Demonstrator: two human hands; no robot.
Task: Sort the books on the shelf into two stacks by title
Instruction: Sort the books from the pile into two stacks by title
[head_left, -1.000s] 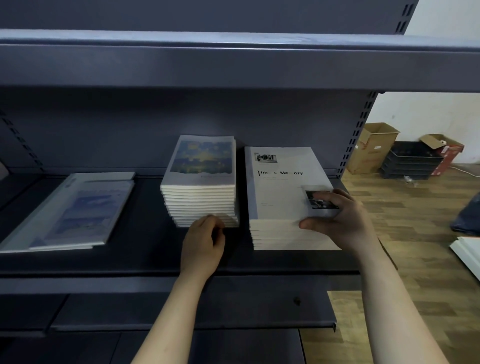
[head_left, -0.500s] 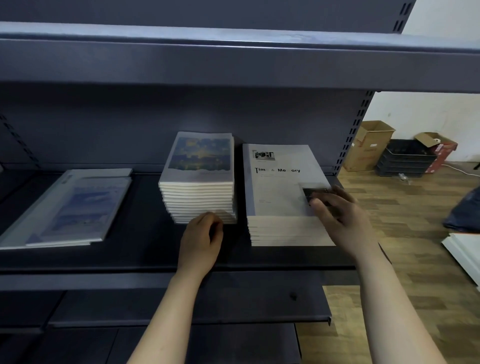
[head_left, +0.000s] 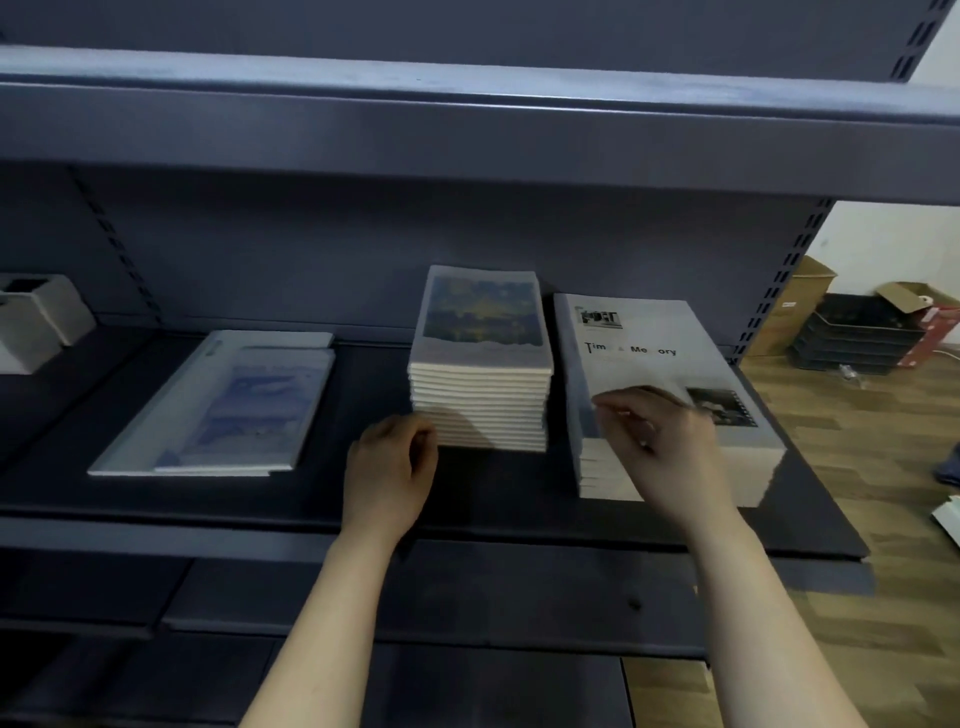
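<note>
On the shelf (head_left: 322, 493), far left, two loose books (head_left: 218, 405) lie flat, apparently unsorted. The left hand (head_left: 389, 467) sits curled at the front foot of the painted-cover stack (head_left: 480, 364). The blurred right hand (head_left: 660, 441) curls over the Time & Memory stack (head_left: 670, 358). Neither hand's grip can be told. Squaring each stack's edges flush first should keep later books from sliding.
</note>
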